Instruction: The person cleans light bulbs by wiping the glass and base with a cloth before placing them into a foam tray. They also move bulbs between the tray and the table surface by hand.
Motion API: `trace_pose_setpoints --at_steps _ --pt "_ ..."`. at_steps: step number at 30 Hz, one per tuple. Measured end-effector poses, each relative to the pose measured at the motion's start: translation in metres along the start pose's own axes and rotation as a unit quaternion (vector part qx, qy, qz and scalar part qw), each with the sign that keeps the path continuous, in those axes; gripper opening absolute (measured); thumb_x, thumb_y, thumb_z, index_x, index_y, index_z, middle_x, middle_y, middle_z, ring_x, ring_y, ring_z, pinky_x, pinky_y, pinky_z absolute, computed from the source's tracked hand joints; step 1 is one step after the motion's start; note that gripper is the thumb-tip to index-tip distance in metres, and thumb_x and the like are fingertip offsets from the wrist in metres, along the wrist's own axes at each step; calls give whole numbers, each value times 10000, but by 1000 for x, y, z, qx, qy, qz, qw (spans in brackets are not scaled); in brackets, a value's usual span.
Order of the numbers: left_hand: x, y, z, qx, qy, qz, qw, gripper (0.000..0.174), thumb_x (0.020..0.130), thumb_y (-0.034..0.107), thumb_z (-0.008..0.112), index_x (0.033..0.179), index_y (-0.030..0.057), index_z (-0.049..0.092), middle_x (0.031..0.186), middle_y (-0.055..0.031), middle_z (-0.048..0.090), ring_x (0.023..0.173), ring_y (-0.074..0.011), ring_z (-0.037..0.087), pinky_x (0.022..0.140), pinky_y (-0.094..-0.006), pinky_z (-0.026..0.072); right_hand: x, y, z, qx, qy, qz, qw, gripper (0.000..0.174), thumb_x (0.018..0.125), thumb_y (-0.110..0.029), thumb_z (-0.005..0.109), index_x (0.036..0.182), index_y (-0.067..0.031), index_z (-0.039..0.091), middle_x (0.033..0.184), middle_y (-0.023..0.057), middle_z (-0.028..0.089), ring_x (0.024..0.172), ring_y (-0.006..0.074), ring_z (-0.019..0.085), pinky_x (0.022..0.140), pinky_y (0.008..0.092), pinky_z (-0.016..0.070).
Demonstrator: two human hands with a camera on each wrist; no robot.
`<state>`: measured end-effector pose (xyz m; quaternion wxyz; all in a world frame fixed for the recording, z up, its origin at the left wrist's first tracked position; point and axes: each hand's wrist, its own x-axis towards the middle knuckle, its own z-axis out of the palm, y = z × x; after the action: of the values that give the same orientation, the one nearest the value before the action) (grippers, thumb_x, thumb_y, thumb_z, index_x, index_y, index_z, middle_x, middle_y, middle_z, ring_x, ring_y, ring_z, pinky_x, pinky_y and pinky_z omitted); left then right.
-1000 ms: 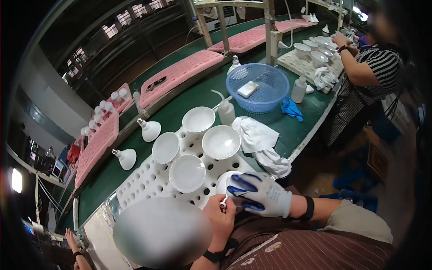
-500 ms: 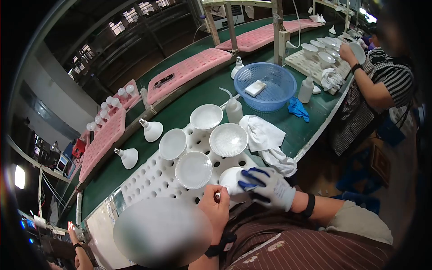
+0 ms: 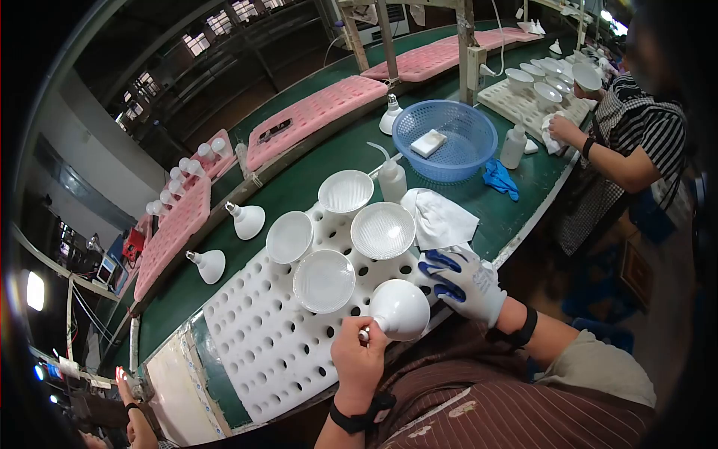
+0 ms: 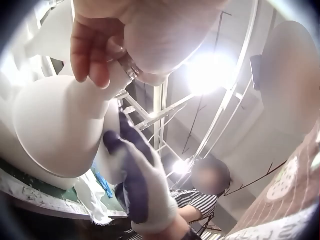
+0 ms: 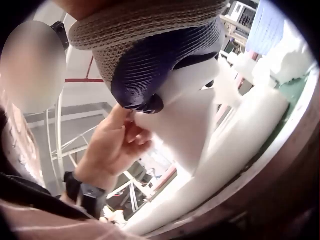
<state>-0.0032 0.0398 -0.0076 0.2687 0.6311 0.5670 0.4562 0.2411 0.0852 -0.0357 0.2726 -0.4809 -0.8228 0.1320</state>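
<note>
A white reflector bulb (image 3: pixel 400 309) is tilted over the near edge of a white foam board (image 3: pixel 258 352) full of round holes. My bare left hand (image 3: pixel 360 355) pinches the bulb by its screw base, partly hidden by the fingers; the wide housing points right. My right hand (image 3: pixel 465 283), in a white glove with blue-coated fingers, is just right of the bulb with fingers spread. It overlaps the lower part of a white cloth (image 3: pixel 441 217). Several more bulbs, such as this one (image 3: pixel 324 281), stand lens-up in the board. The left wrist view shows the gloved hand (image 4: pixel 142 180) beyond the bulb.
A squeeze bottle (image 3: pixel 392 179) stands behind the board, near a blue basket (image 3: pixel 445 176) and a blue glove (image 3: pixel 499 179). Two bulbs (image 3: pixel 245 221) (image 3: pixel 206 266) lie on the green table at left. Pink hole trays (image 3: pixel 318 120) line the back. Another person (image 3: pixel 636 142) works at right.
My right hand has left the bulb housing and moved right and up to the cloth. The left hand keeps its hold on the base, and the housing is uncovered.
</note>
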Motion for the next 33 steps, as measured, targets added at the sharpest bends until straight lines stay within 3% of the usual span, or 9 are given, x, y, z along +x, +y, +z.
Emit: trace_pose_setpoints --at_steps 3,7,13,17,21,26,28,31,33 --pt "10 3 -1 0 5 2 1000 106 961 108 572 928 12 542 703 -49 592 554 -93 599 521 -226 465 0 -25 -8 -5 24 -33 999 535 784 -270 699 1299 -186 579 1416 136 470 1241 369 464 1017 479 391" --pt "19 3 4 -77 -28 -69 994 120 975 110 548 910 15 514 735 -52 589 531 -89 578 492 -234 447 -1 -50 15 -2 2 -156 988 469 789 -275 705 1241 -212 599 1423 115 463 1244 346 468 1011 478 398" --pt "21 -4 -8 -88 28 -114 989 118 978 104 535 906 20 496 727 -43 567 506 -80 540 471 -223 430 -17 -11 -1 -46 25 -24 998 532 773 -218 685 1296 -194 597 1393 117 505 1232 321 490 991 464 407" --pt "21 -3 1 -126 31 -125 984 126 949 108 590 899 12 526 672 -42 573 501 -91 553 482 -249 445 -11 -48 -11 -1 19 -87 996 501 759 -229 703 1252 -206 618 1405 104 497 1228 349 483 994 475 406" --pt "18 -2 -1 -108 -2 -86 990 102 979 98 534 925 23 492 769 -54 574 512 -75 528 473 -217 427 -10 -44 14 -15 30 -166 986 466 763 -267 717 1219 -218 631 1380 105 505 1212 346 496 999 479 409" --pt "15 -6 -13 -99 35 -72 992 140 931 118 619 953 16 526 722 -59 574 540 -125 559 499 -279 436 -16 -8 -1 -12 19 -16 1000 494 783 -232 695 1268 -193 609 1394 138 496 1231 372 484 1007 479 410" --pt "11 -5 -4 57 12 91 994 187 883 124 670 964 25 533 744 -96 566 561 -212 563 520 -336 437 -11 -27 -10 13 31 -47 998 491 781 -233 701 1262 -192 610 1393 137 498 1237 368 482 1013 478 406" --pt "5 -2 7 81 -70 181 978 234 826 116 711 964 38 540 756 -124 546 607 -286 556 549 -384 438 0 -46 6 13 16 -151 988 495 772 -267 728 1246 -201 603 1432 119 458 1269 364 456 1023 477 397" --pt "-1 -5 3 82 -71 172 979 230 819 113 714 954 42 541 757 -124 538 615 -290 553 549 -387 434 5 -41 0 -18 -9 -130 991 526 766 -267 727 1269 -209 586 1424 101 469 1257 356 468 1013 468 407"
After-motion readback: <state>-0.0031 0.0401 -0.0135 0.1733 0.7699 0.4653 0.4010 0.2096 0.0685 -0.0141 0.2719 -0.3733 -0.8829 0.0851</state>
